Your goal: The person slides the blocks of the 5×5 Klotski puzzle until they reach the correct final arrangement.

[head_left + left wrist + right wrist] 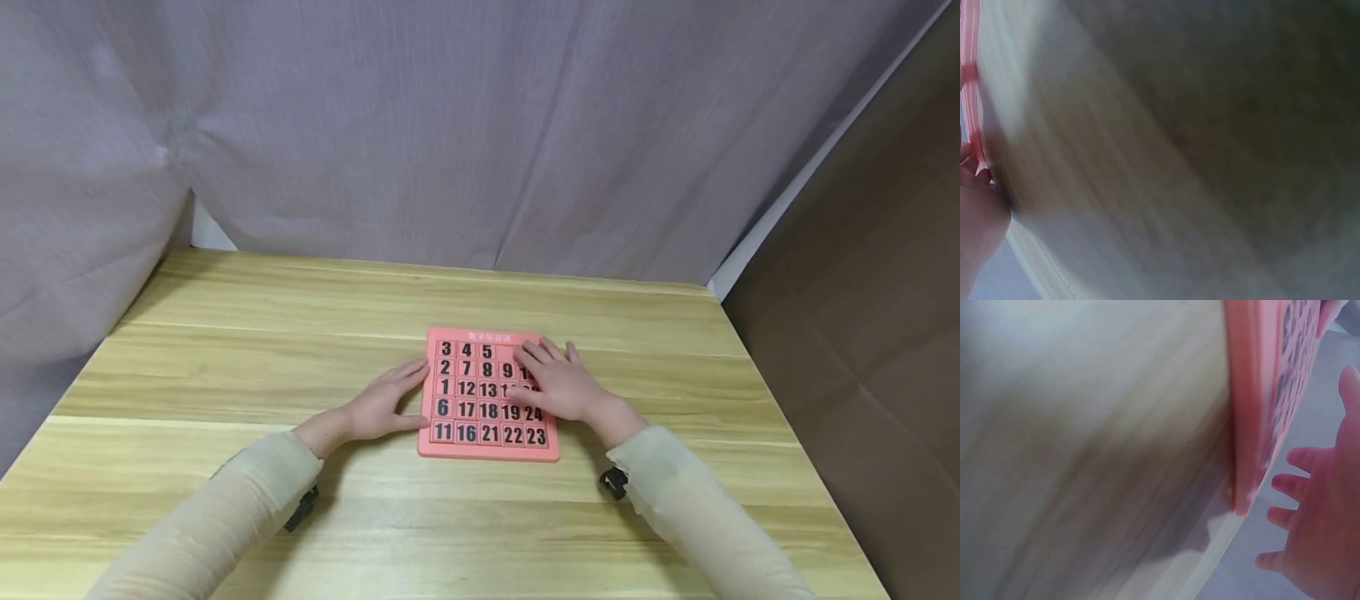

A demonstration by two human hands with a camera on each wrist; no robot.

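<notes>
A pink sliding number puzzle (489,394) lies flat at the centre of your wooden table (225,350). Your left hand (384,405) rests at its nine o'clock edge, fingers and thumb touching the frame. Your right hand (558,384) lies with straight fingers across the tiles on the three o'clock side, covering some numbers. A grey curtain (420,125) hangs at twelve o'clock, behind the table.
</notes>
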